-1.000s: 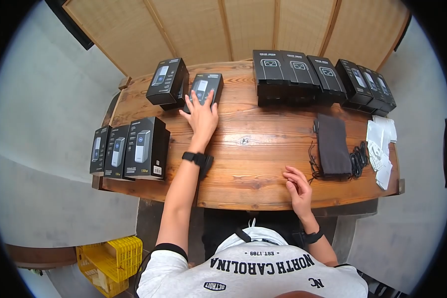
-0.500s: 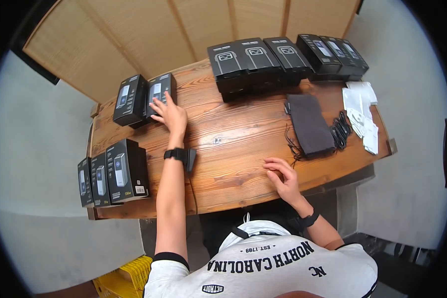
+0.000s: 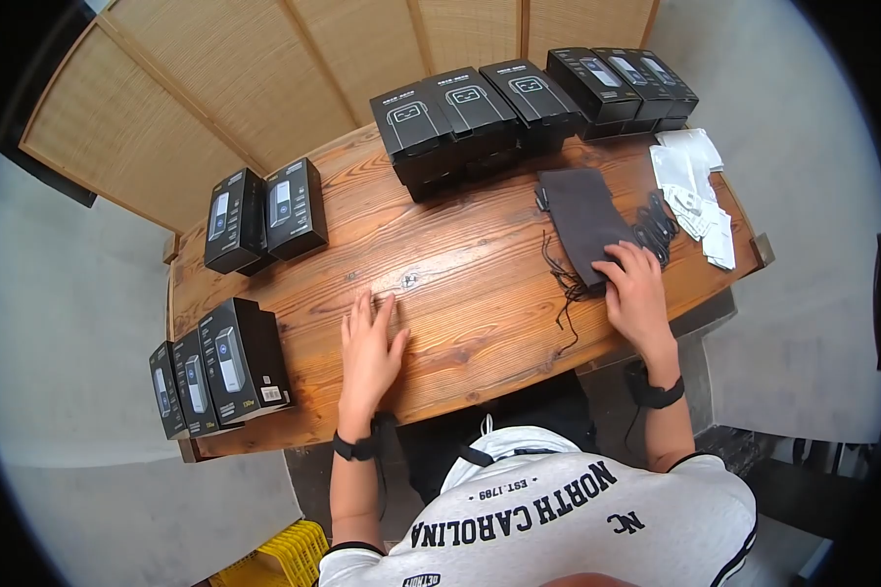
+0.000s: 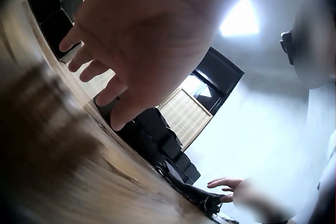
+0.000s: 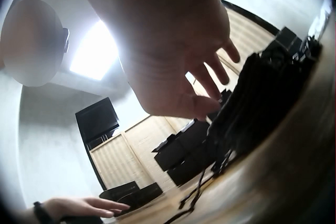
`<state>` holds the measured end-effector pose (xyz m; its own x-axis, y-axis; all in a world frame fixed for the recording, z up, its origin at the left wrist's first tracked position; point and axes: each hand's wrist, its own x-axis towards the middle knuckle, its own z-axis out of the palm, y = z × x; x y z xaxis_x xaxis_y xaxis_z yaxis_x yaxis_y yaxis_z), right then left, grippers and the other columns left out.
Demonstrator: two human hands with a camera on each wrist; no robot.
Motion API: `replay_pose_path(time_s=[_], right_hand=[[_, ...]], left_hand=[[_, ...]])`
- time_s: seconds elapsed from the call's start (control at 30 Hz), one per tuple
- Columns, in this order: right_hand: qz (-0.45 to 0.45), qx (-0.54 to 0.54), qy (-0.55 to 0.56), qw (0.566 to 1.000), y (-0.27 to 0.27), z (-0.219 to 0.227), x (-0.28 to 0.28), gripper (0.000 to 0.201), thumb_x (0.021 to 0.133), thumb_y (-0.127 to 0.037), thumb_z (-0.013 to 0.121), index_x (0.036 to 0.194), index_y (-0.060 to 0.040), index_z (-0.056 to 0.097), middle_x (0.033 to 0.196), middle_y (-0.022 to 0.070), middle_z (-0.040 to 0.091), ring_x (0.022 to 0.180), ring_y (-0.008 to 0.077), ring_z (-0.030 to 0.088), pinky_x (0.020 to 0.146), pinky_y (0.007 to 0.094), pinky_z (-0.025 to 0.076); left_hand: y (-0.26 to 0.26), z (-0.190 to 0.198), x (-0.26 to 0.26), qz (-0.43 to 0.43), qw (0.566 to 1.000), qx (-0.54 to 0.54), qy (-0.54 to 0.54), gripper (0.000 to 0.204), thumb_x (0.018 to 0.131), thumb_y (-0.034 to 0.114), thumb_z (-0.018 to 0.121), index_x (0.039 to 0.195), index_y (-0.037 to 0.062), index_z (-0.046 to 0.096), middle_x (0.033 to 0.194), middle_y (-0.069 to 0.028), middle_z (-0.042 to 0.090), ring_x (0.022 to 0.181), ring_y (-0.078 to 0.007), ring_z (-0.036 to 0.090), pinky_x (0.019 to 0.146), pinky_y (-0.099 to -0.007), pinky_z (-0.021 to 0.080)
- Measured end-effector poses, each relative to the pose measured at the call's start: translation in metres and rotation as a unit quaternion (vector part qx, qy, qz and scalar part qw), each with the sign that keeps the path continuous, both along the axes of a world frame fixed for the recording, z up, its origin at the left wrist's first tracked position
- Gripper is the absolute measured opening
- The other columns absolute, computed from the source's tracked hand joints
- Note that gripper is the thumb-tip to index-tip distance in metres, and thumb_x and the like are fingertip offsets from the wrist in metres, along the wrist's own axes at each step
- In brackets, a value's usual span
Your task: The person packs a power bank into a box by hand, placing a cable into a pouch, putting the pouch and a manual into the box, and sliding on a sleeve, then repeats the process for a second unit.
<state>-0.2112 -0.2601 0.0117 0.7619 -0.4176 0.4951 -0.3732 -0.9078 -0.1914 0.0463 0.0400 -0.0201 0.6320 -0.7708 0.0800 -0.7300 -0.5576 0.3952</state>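
Note:
My right hand [image 3: 638,298] is at the near end of a stack of dark grey drawstring pouches [image 3: 582,215], fingertips right at its near corner. In the right wrist view the loosely extended fingers and thumb reach to the edge of the dark pouch stack [image 5: 252,103], its cords trailing on the wood. My left hand [image 3: 370,354] is low over the front middle of the table, holding nothing, fingers straight and spread. Two black product boxes [image 3: 295,210] stand side by side beyond it at the far left.
Three more boxes [image 3: 240,357] stand in a row at the table's [image 3: 440,333] left front. Along the back edge are black boxes with a face outline [image 3: 465,98] and several smaller boxes [image 3: 597,83]. Coiled black cables [image 3: 656,227] and white papers [image 3: 690,176] lie right of the pouches.
My left hand has left the far-left box, now beside its neighbour, and drawn back toward the front. My right hand has moved right and forward to the pouches. The head view has turned.

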Motion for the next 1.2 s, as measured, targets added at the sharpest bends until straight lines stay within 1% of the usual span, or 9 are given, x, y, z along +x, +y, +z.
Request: replay_pose_path(time_s=[0.1,0.27,0.3,0.5,0.63,0.7,0.83,1.07,1.2], right_hand=[[0.016,0.014,0.017,1.000,-0.011,-0.007,-0.001,0.014,0.083,-0.001,0.067,0.096,-0.0047,0.071,0.106,0.0082,0.067,0.110,0.0277,0.061,0.103,0.0469,0.042],[0.012,0.048,0.011,0.999,-0.009,-0.004,0.006,0.011,0.082,0.000,0.066,0.091,-0.0041,0.072,0.101,0.0083,0.068,0.106,0.0281,0.063,0.097,0.0427,0.045],[0.003,0.050,0.023,0.998,-0.009,-0.002,0.008,0.011,0.081,0.000,0.066,0.089,-0.0040,0.072,0.099,0.0084,0.069,0.104,0.0283,0.064,0.095,0.0417,0.045],[-0.012,0.060,0.050,0.997,-0.008,-0.001,0.015,0.011,0.082,0.000,0.063,0.088,-0.0041,0.071,0.098,0.0091,0.068,0.102,0.0296,0.063,0.093,0.0423,0.045],[-0.005,0.063,0.031,0.998,-0.009,-0.006,0.009,0.011,0.082,-0.001,0.063,0.089,-0.0042,0.071,0.099,0.0091,0.068,0.103,0.0296,0.063,0.092,0.0423,0.045],[0.002,0.074,0.010,0.997,-0.009,-0.009,0.007,0.012,0.083,-0.001,0.063,0.090,-0.0045,0.071,0.101,0.0090,0.068,0.104,0.0295,0.063,0.091,0.0424,0.046],[0.007,0.082,-0.003,0.997,-0.010,-0.010,0.005,0.012,0.083,-0.001,0.064,0.091,-0.0047,0.071,0.101,0.0085,0.068,0.105,0.0291,0.063,0.091,0.0425,0.046],[0.037,0.088,0.032,0.995,-0.009,-0.004,0.005,0.021,0.082,0.003,0.061,0.100,-0.0031,0.072,0.114,0.0132,0.066,0.112,0.0322,0.062,0.103,0.0426,0.044],[0.131,0.325,-0.103,0.931,0.016,-0.002,0.046,0.036,0.094,-0.009,0.066,0.129,-0.0029,0.063,0.136,0.0181,0.059,0.127,0.0333,0.058,0.106,0.0379,0.045]], left_hand=[[0.004,0.007,-0.019,-0.014,1.000,-0.013,0.010,0.054,0.093,0.024,0.069,0.143,0.0059,0.055,0.155,-0.0282,0.039,0.144,-0.0439,0.036,0.119,-0.0541,0.025],[-0.007,0.014,-0.021,-0.032,0.993,-0.100,0.050,0.067,0.093,0.022,0.070,0.152,0.0068,0.043,0.156,-0.0294,0.036,0.139,-0.0462,0.042,0.115,-0.0515,0.035],[-0.017,0.018,-0.013,-0.032,0.994,-0.100,0.016,0.076,0.093,0.022,0.071,0.157,0.0072,0.033,0.157,-0.0299,0.033,0.137,-0.0479,0.044,0.111,-0.0508,0.039],[-0.122,0.051,0.066,-0.016,0.954,-0.261,-0.146,0.076,0.092,0.018,0.070,0.156,0.0050,0.032,0.157,-0.0317,0.033,0.136,-0.0485,0.045,0.107,-0.0513,0.044],[-0.173,0.053,0.121,0.016,0.960,-0.243,-0.138,0.072,0.092,0.013,0.066,0.157,0.0112,0.034,0.157,-0.0295,0.034,0.139,-0.0456,0.043,0.111,-0.0464,0.042],[-0.185,0.056,0.136,0.034,0.975,-0.185,-0.120,0.064,0.090,0.008,0.063,0.151,0.0196,0.047,0.156,-0.0303,0.035,0.136,-0.0458,0.047,0.110,-0.0451,0.044],[-0.197,0.053,0.151,0.007,0.970,-0.240,-0.050,0.046,0.089,0.003,0.060,0.129,0.0229,0.070,0.152,-0.0309,0.042,0.132,-0.0440,0.052,0.108,-0.0421,0.046],[-0.159,0.056,0.131,0.015,0.897,-0.431,0.097,0.038,0.089,-0.005,0.061,0.119,0.0143,0.075,0.132,-0.0216,0.065,0.122,-0.0323,0.064,0.101,-0.0358,0.050],[-0.133,0.066,0.112,-0.010,0.888,-0.459,0.002,0.031,0.091,-0.007,0.060,0.114,0.0089,0.074,0.113,-0.0109,0.075,0.112,-0.0266,0.069,0.096,-0.0349,0.052]])
